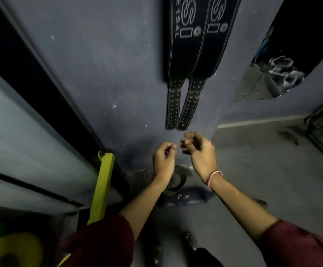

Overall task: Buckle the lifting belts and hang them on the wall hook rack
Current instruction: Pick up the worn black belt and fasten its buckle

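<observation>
Single head-worn, wide-angle view, facing forward and steeply down a wall [99,74] close ahead. Hanging belts [185,54] top centre; left hand [163,157] and right hand [199,149] near, mid-frame; floor [253,160] below.

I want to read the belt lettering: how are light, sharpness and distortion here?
Head view: dim, bluish light; hanging belts fairly sharp, lettering partly legible; left hand and right hand slightly soft; wide-angle lens slants straight lines; corners fall dark.

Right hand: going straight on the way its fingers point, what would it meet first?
Probably the holed tail of the right belt, hanging just above the right hand. Depth is unclear; it might reach the wall instead.
</observation>
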Demonstrator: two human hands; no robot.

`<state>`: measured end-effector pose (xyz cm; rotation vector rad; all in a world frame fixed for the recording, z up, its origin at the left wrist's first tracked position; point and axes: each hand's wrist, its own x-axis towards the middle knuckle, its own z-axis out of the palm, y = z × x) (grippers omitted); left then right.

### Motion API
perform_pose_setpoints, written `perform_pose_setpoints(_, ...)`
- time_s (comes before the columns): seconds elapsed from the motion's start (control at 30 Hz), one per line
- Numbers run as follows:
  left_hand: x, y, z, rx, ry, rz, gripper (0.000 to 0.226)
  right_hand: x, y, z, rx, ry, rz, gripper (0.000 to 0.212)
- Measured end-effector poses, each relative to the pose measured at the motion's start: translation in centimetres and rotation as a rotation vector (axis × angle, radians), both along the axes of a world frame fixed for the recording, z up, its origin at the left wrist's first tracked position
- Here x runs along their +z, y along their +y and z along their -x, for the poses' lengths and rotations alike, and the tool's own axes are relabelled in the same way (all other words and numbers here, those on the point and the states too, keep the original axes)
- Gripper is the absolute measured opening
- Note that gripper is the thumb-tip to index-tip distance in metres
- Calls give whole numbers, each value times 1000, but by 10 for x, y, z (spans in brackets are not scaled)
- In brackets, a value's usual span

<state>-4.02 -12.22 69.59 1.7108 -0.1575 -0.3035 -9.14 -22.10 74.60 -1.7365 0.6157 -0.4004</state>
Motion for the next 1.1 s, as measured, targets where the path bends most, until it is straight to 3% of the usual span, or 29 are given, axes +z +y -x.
perform_pose_setpoints(0.23, -84, 12, 47, 107, 146, -142, 14, -92, -12, 31, 114, 227, -58, 34)
perform_pose_setpoints(0.47, -156, 7, 81, 175, 355, -269, 19, -184, -31, 48, 241, 363, -186, 6)
perform_pose_setpoints(0.67, -237, 17, 67, 277, 474, -301, 23, -278, -15, 30, 373, 550, -209, 15)
perform_pose_setpoints(0.93, -427, 54, 34, 372, 664, -346, 16, -465, -1, -12, 527, 660, -172, 11)
perform_pose_setpoints(1.03, -508, 60, 33, 377, 771, -252, 11, -552, 5, -22, 604, 711, -122, 10)
perform_pose_setpoints(1.1, -562, 61, 29, 364, 812, -236, 15, -610, 9, -31, 636, 749, -119, 21)
